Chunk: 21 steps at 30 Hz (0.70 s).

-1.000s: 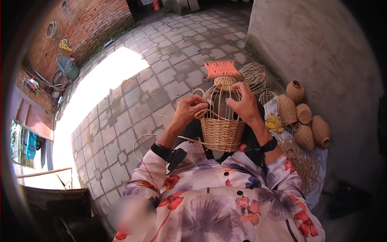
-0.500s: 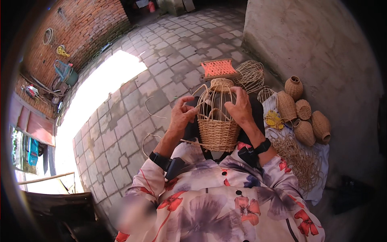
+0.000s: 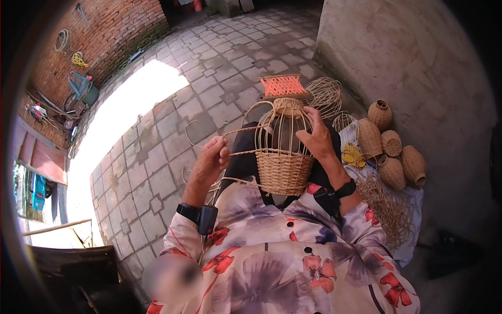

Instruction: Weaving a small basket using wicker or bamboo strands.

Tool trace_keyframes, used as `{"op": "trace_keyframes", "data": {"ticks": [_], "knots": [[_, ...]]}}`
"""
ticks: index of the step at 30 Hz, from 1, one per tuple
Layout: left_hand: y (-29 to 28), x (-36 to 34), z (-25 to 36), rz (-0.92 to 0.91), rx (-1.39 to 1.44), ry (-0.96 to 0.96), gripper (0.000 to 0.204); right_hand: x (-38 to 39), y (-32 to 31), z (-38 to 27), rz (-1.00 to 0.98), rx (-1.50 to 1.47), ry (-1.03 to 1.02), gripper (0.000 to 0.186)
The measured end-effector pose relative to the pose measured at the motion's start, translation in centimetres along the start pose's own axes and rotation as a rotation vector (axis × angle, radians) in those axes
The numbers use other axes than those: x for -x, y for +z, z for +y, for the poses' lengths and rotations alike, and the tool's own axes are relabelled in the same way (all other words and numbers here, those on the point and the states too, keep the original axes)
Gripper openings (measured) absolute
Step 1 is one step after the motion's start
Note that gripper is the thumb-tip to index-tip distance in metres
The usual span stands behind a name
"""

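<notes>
A half-woven basket point(image 3: 285, 172) stands between my knees, its lower half closely woven and its upper stakes bare. At its top is a narrow woven collar point(image 3: 288, 107). My left hand point(image 3: 213, 157) is out to the left of the basket, closed on a twisted cord point(image 3: 243, 152) that stretches to the edge of the weave. Another length of cord loops from the same hand up towards the collar. Against the basket's upper right side, my right hand point(image 3: 320, 137) grips the stakes, fingers near the collar and thumb lower down; its far fingertips are partly hidden.
An orange-laced wooden stool point(image 3: 282, 85) stands beyond the basket, beside a bundle of bare stakes point(image 3: 324, 93). To the right, several finished woven jars point(image 3: 370, 137) and loose cord point(image 3: 381, 201) lie on a white cloth by a wall. Paving point(image 3: 162, 167) spreads leftward.
My left hand has moved from the bare stakes out to the left, drawing the cord straight from the basket. My right hand stays at the basket's right side.
</notes>
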<state>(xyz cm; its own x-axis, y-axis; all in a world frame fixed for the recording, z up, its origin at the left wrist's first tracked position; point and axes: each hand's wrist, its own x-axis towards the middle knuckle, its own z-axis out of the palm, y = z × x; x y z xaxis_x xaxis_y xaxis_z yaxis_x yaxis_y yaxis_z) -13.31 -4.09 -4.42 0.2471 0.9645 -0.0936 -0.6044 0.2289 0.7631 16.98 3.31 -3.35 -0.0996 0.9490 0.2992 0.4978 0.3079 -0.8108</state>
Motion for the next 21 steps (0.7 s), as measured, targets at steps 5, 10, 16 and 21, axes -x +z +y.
{"op": "trace_keyframes", "data": {"ticks": [5,10,16,21], "knots": [[-1.5,0.4,-1.4,0.018,0.025,0.004,0.013,0.3,-1.7,0.4,-0.14,-0.247,0.002,0.066],[-1.9,0.1,-0.3,0.263,-0.094,0.04,0.013,0.9,-2.6,0.2,-0.166,-0.304,0.07,0.063],[0.9,-3.2,0.9,0.004,-0.197,-0.037,0.018,1.3,-2.1,1.1,0.057,0.05,-0.105,0.056],[5.2,-5.3,-1.6,0.013,-0.673,0.085,0.016,1.0,-2.2,1.2,0.054,0.048,-0.173,0.051]]}}
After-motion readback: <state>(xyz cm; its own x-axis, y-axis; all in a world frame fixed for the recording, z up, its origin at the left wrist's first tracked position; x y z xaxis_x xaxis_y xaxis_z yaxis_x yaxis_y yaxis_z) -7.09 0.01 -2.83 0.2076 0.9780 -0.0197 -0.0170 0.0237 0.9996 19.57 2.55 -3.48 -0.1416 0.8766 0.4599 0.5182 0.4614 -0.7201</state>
